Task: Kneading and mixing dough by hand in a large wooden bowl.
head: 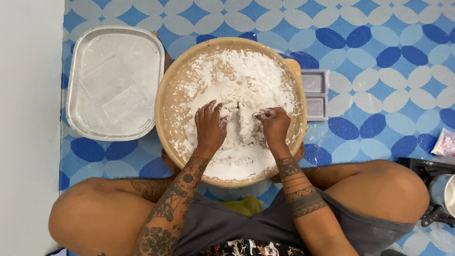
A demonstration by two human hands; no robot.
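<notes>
A wide round wooden bowl (171, 90) rests on the floor between my crossed legs, filled with white flour and a clumpy white dough (239, 121). My left hand (210, 127) lies flat on the dough, fingers spread and dusted white. My right hand (273, 124) is bent at the knuckles, its fingers dug into the dough lump at the bowl's middle. Both forearms reach in from the bottom of the view.
A silver rectangular tray (113, 83) dusted with flour lies left of the bowl. A small grey two-part plastic tray (315, 94) sits at its right. A metal pot on a black burner (438, 196) stands at the right edge, near a small packet (445, 142). Blue patterned mat underneath.
</notes>
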